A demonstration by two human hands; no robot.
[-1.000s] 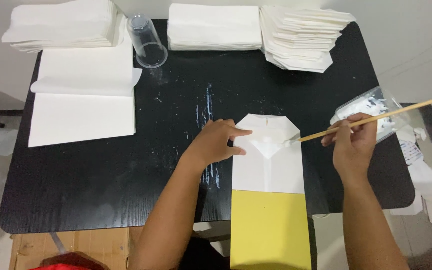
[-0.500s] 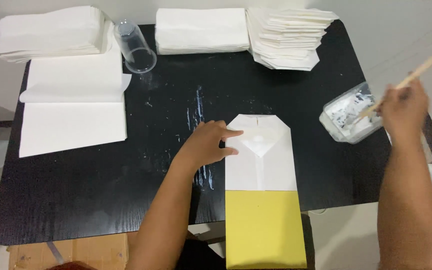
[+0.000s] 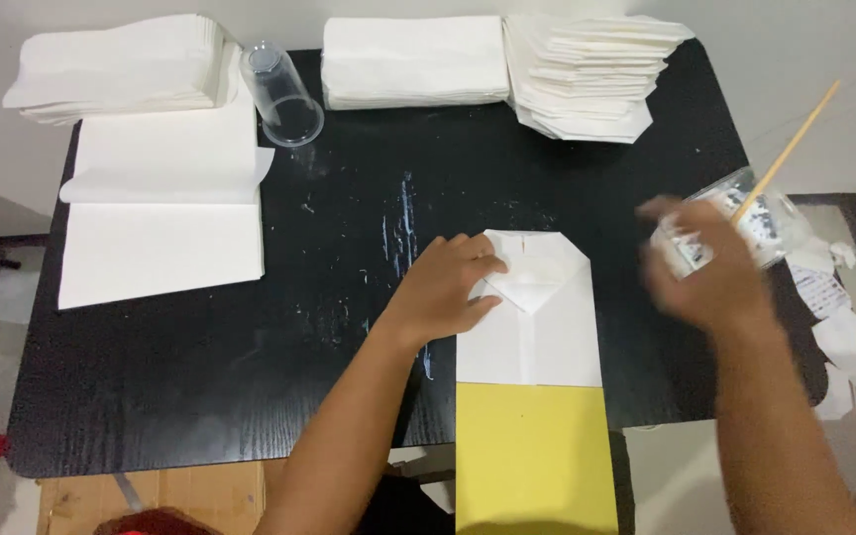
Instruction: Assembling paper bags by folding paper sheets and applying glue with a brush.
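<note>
- Left hand laid flat and open, palm down, on the upper left corner of the folded white and yellow paper piece; fingertips pressed on the triangular flap, apparently to keep the fold shut and the piece from sliding on the bench.
- Paper piece found directly under and to the right of the left hand, white pointed end away from the body, yellow end overhanging the near bench edge.
- Right hand blurred by motion, raised above the bench well to the right of the left hand; open or closed could not be told.
- Small clear container seen just beyond the right hand, at the bench's right edge, with a thin wooden stick leaning out of it; placed within easy reach of that hand.
- Whitish smears noted on the black surface just beyond the left hand.
- Clear plastic cup lying on its side far beyond and left of the left hand.
- Stacks of white paper and finished folded pieces ranged along the far edge, out of the working zone.
- Flat white sheets far left of the left hand.
</note>
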